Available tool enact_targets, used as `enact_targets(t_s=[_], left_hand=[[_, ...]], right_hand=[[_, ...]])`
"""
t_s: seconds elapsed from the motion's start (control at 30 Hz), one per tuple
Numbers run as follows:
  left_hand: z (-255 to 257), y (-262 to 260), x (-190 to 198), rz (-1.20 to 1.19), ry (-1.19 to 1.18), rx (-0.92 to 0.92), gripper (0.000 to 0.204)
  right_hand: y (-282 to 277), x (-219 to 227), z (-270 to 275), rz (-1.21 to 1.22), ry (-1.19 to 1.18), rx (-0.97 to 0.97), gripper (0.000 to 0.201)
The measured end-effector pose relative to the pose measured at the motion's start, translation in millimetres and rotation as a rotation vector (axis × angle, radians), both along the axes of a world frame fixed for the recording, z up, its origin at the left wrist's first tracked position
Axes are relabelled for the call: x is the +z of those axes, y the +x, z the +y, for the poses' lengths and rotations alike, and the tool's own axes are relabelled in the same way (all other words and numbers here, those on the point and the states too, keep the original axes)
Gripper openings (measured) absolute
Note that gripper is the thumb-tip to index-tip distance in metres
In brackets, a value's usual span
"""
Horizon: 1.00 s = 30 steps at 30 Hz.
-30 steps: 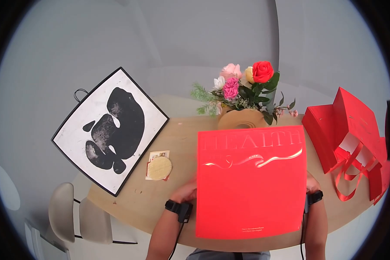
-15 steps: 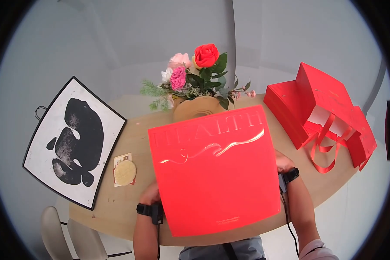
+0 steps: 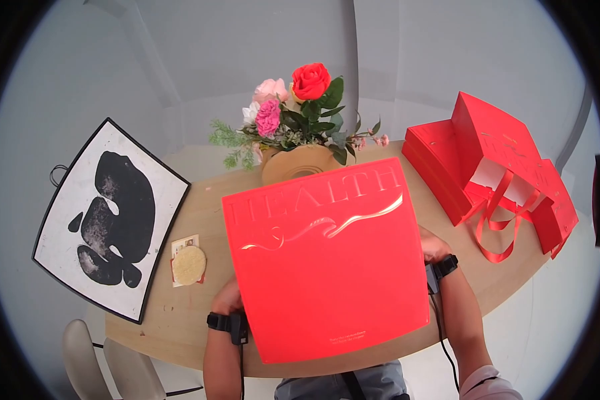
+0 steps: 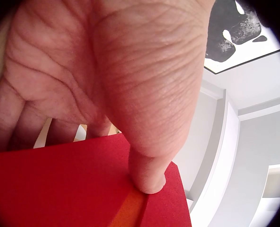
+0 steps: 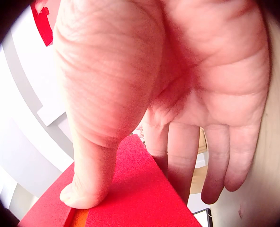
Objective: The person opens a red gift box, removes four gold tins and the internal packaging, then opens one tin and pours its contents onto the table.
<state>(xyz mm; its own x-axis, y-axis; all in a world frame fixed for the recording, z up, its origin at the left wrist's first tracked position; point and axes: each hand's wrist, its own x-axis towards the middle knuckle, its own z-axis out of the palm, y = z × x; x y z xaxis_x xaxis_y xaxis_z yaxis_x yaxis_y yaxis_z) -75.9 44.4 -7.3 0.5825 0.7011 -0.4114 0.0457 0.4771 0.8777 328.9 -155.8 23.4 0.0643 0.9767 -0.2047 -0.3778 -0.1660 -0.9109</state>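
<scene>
A large red box [image 3: 327,287], with raised HEALTH lettering and a shiny wave line, stands tilted between both hands. My left hand [image 3: 228,297] grips its left side, mostly hidden behind it. In the left wrist view, the thumb of this hand [image 4: 144,80] presses the red side [image 4: 59,184] beside an orange strip, its fingers behind the edge. At the box's right side is my right hand [image 3: 434,247]. The right wrist view shows that hand's [image 5: 163,71] thumb on the red surface [image 5: 135,189] by an orange strip, with its fingers past the far edge.
A flower arrangement [image 3: 293,120] stands behind the box on the wooden table [image 3: 207,207]. Red bags with ribbon handles [image 3: 500,153] lie at the right. To the left are a round pale disc [image 3: 189,265] on a card and a framed black-and-white picture [image 3: 113,220].
The head view has shifted, so everything on the table appears farther left. The red box now leans anticlockwise, where it was nearly upright. Both hands still hold its sides.
</scene>
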Motion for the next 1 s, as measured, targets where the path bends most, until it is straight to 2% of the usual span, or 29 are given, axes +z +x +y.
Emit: enact_targets(t_s=[0.1,0.23,0.3,0.6,0.87,1.0], left_hand=[[2.0,0.5,0.9,0.037,0.038,-0.039,0.053],[4.3,-3.6,-8.3,-0.004,-0.005,-0.011,0.05],[4.5,-3.5,-9.6,-0.013,-0.032,0.001,0.049],[-8.9,6.2,15.0,0.051,-0.036,0.057,0.046],[-10.1,1.8,19.6,0.18,0.182,-0.022,0.038],[-8.4,-10.4,2.7,0.185,0.298,-0.05,0.036]], right_hand=[[3.1,-2.4,-1.3,0.025,0.027,0.005,0.042],[8.4,-7.2,-1.5,-0.059,-0.041,0.006,0.04],[5.9,-11.0,1.7,-0.018,0.001,-0.002,0.04],[6.6,-13.2,1.4,0.035,0.056,0.005,0.038],[5.8,-12.2,2.0,0.032,0.057,0.008,0.04],[3.7,-5.2,-0.4,-0.022,0.021,-0.02,0.043]])
